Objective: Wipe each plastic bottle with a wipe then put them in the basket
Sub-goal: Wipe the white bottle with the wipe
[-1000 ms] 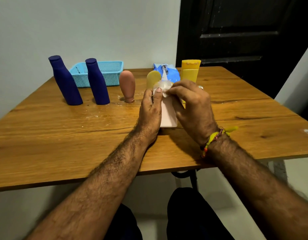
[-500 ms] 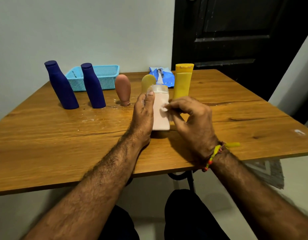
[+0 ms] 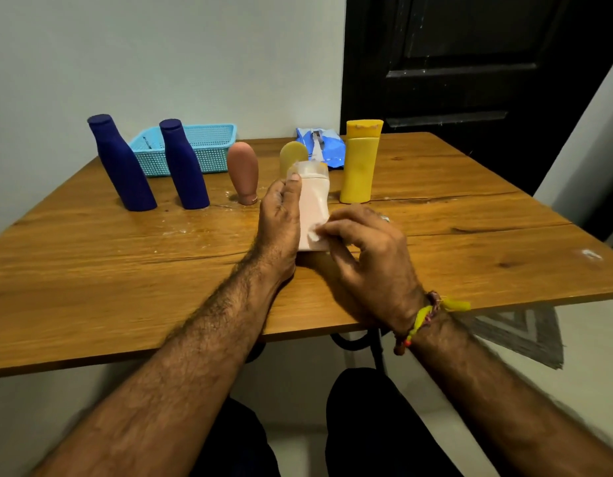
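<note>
Your left hand [image 3: 281, 215] wraps the pale pink bottle [image 3: 313, 208], holding it upright near the counter's [image 3: 91, 270] front edge, while your right hand [image 3: 367, 249] pinches a small white wipe [image 3: 313, 234] against its lower side. You look mid-wipe on this bottle; next, likely turn it to reach the far side, then carry it to the blue mesh basket [image 3: 208, 146] at the back left. Smooth matte plastic all round: two dark blue bottles [image 3: 122, 166], a rounded brown one [image 3: 244, 173], a tall yellow one [image 3: 359, 163]. Behind sits a crinkled blue wipe pack [image 3: 320, 144].
</note>
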